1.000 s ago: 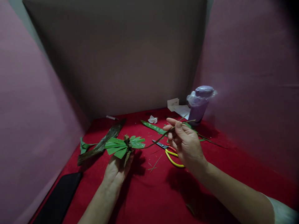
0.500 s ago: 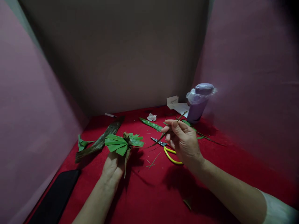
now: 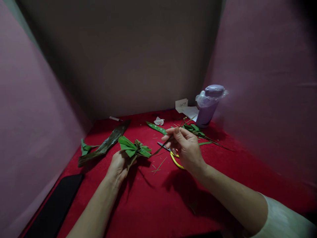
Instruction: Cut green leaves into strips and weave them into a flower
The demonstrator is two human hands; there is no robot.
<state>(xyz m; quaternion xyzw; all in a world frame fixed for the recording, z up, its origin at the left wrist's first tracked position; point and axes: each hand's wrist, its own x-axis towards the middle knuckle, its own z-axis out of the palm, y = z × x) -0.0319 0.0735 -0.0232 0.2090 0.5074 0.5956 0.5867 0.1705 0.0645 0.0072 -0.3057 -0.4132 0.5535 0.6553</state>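
My left hand is closed around the underside of a fan-shaped bundle of cut green leaf strips. Brown stems gather at the bundle's middle, and some fingers are hidden beneath it. Between thumb and fingers, my right hand pinches a thin brown leaf strip, whose lower end reaches toward the bundle's right side. Whether that end touches the bundle I cannot tell. Under the right hand lie scissors with yellow handles, partly covered, their blades pointing to the upper left.
A long dark leaf and a folded green leaf lie left. Behind are a green leaf, crumpled white tissue, a syringe-like white item, a white card and a purple tumbler. A black flat case lies at front left.
The leaf bundle has tilted and turned in my left hand. My right hand has moved left with the brown strip, bringing its end close to the bundle. The view has shifted slightly.
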